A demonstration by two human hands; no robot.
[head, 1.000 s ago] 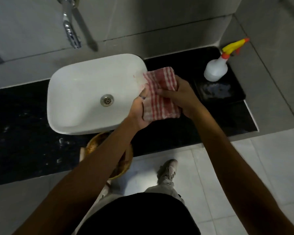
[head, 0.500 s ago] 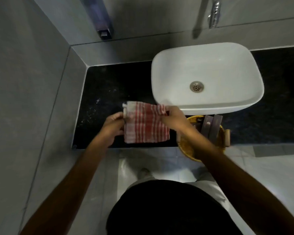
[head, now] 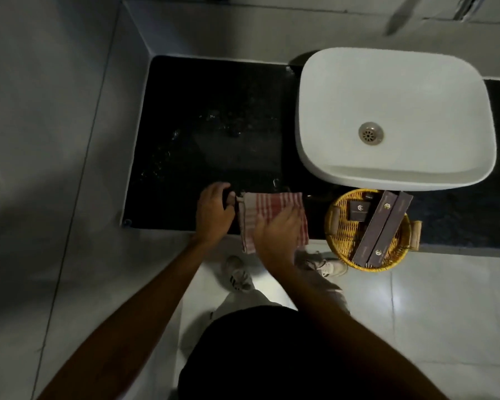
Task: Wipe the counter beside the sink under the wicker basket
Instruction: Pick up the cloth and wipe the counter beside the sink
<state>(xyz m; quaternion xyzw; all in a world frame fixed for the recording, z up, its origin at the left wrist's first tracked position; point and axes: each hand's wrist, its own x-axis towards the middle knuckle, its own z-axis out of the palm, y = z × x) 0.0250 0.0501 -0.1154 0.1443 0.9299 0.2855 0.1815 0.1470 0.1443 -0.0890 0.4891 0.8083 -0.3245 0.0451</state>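
Note:
A red-and-white checked cloth (head: 269,209) lies at the front edge of the black counter (head: 208,134), left of the white sink (head: 393,90). My right hand (head: 277,232) lies flat on the cloth, pressing it down. My left hand (head: 214,212) pinches the cloth's left edge. The wicker basket (head: 341,226) stands on the counter's front edge under the sink's rim, to the right of the cloth, with dark boxes (head: 381,226) in it. Water drops glisten on the counter left of the sink.
Grey tiled walls close the counter at the left and back. A tap (head: 399,15) reaches over the sink at the top right. Below the counter are the pale floor tiles and my shoes (head: 237,275).
The view swung from the right of the sink to the left. Both hands carried the cloth over and lowered it to the counter's front edge; my right hand now lies flat on it.

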